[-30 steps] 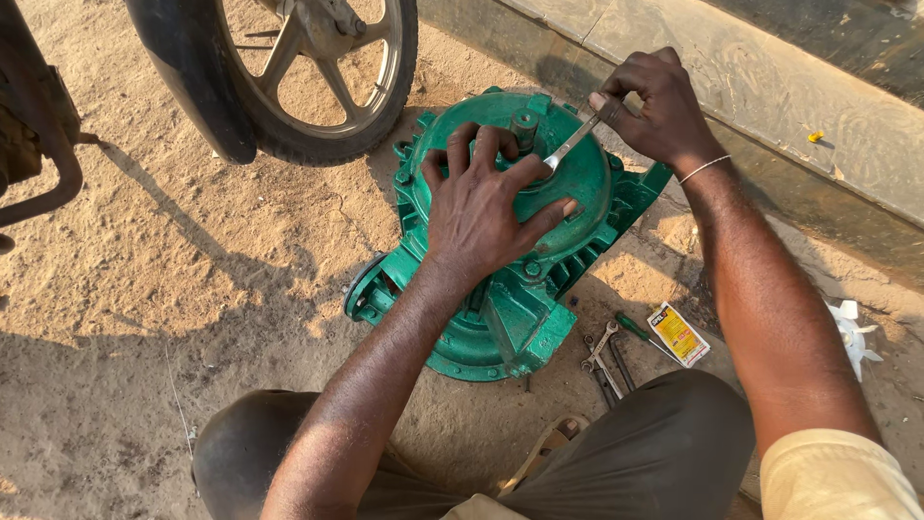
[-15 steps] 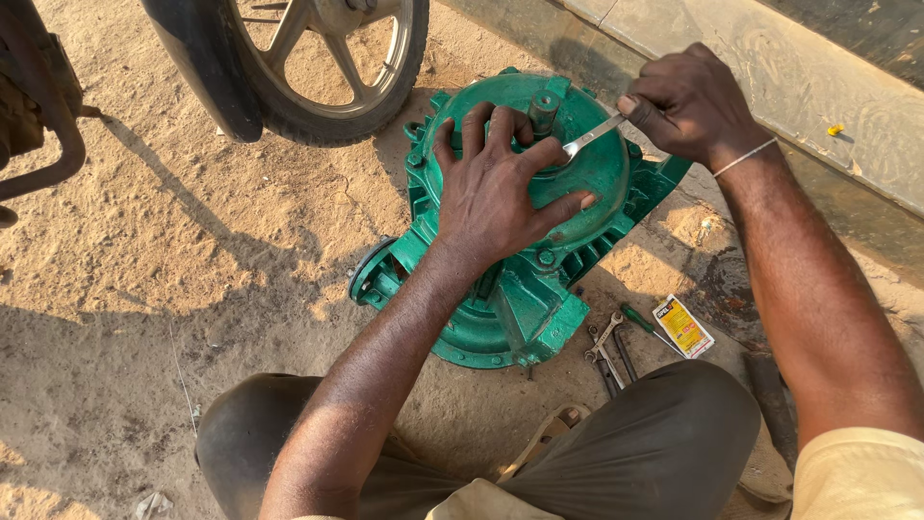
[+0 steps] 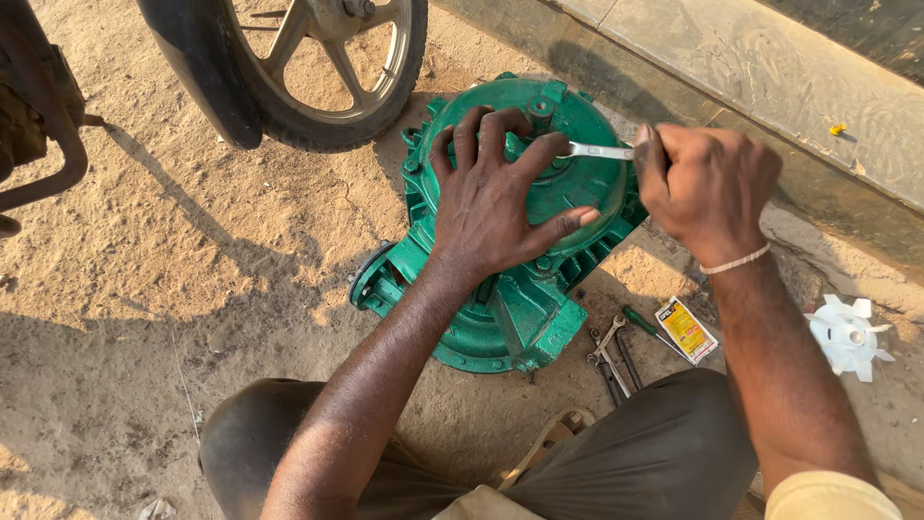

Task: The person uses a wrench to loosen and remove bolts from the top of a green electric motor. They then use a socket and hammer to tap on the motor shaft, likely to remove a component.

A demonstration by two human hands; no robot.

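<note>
Left hand (image 3: pixel 500 207) lies spread on the green motor housing (image 3: pixel 510 308); right hand (image 3: pixel 707 188) grips a spanner (image 3: pixel 597 151), top bolt unfinished.

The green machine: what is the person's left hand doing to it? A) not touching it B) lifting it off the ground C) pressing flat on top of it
C: the left hand lies spread, palm down, on the domed top of the green machine, which sits on the sandy ground.

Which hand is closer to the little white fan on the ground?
The right hand. It grips the spanner above and left of the white fan. The left hand lies farther off, flat on the green motor housing.
</note>
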